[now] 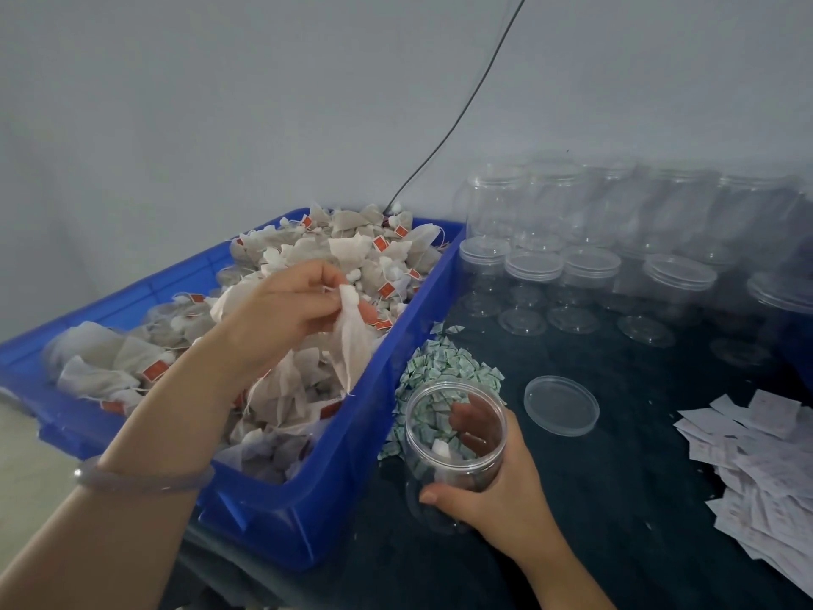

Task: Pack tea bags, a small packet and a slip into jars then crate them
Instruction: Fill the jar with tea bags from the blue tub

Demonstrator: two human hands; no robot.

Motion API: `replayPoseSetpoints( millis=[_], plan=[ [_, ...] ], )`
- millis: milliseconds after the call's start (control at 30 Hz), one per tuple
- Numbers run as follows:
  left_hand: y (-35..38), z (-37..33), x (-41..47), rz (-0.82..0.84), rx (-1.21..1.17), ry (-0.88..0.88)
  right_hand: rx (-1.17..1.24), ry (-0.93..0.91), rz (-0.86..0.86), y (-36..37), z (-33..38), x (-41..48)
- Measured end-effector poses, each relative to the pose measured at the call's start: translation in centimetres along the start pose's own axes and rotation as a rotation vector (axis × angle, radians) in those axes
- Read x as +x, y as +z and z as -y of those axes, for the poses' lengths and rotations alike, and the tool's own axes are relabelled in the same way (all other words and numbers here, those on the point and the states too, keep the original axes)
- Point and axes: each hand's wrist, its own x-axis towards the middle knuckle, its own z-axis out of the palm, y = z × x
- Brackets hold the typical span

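On your far left, the blue bin (334,512) is sitting heaped with tea bags (308,253), strings and red tags tangling all over the pile. Your left hand (281,310) is hovering above it, thumb and fingertips pinching a tea bag (352,341) by its top so that the pouch is dangling over the bin's right wall. More than one may be hanging there; I cannot tell.

Just right of the bin, the small packets (448,372) are lying in a green-and-white heap on the bench (616,499). In front of that heap your right hand (497,490) is wrapping round the clear jar (422,460), thumb on the near side and fingers behind, tilting its open mouth up towards the bin. Something pale is showing low in the jar, but whether it is inside or seen through the wall is unclear.

You're doing the filling step, and it looks early. Be carrying the bag straight across to the mouth, lowering it in bottom first, and checking that no string is dragging a neighbour along or snagging on the rim. Be holding the jar firm and tilted while the bag is dropping.

Further right, the lid (561,405) is lying loose on the bench, empty jars (572,239) are standing behind it, and the slips (756,451) are waiting at the far right.
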Motion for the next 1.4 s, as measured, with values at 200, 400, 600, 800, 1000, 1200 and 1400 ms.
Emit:
replayPoseSetpoints(
  millis=[200,400,600,800,1000,1200,1400],
  plan=[
    [4.4,-2.1,0.7,0.094,-0.427,0.038,0.006,0.011,-0.013,0.0,0.0,0.0],
    [8.0,0.2,0.2,0.312,0.252,0.098,0.032,0.025,0.0,-0.1,0.1,0.0],
    [8.5,0.6,-0.5,0.401,0.644,0.26,0.027,-0.002,-0.009,0.0,0.4,0.1],
    [6.9,0.1,0.3,0.374,0.657,0.261,0.027,-0.018,-0.014,0.0,0.3,0.0],
    [1.3,2.6,4.5,0.073,1.08,0.016,0.026,-0.01,0.004,-0.1,0.1,0.1],
    [1.0,5.0,5.2,0.186,1.189,-0.165,0.019,-0.013,-0.008,0.0,0.1,0.2],
    [1.0,5.2,5.5,0.184,1.024,-0.111,0.023,-0.012,-0.008,0.0,0.0,0.0]
  ],
)
